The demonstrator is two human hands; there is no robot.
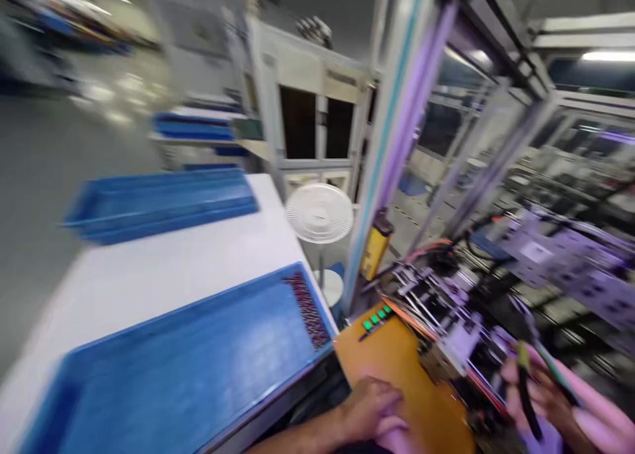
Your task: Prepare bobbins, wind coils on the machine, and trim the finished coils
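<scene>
Head view, blurred by motion, takes in an aluminium-profile machine frame point(391, 130) rising from the middle towards 1 o'clock. A white table point(223, 255) spreads from 8 to 9 o'clock, and on it, at 7 o'clock, lies a blue plastic tray point(173, 368). At 5 o'clock an orange-yellow board point(391, 368) adjoins a metal fixture block point(459, 348) with cables and rods about it.

The right hand point(548, 398), at 4 o'clock, is closed around pliers point(524, 361) with dark and yellow-green handles. Their long axis seems to slant from 5 o'clock at the handle ends to 11 o'clock at the tip, which is too smeared to tell wide from narrow. From this grip the fixture block lies near, at 10 o'clock; the right hand is the nearer one. The left hand point(372, 404), at 9 o'clock from the right, is curled at the board's near edge; whether it holds anything I cannot tell.

Smallest are the dark-red parts point(308, 312) rowed along the tray's 2 o'clock end, and green squares point(374, 319) at the board's 11 o'clock corner.
</scene>
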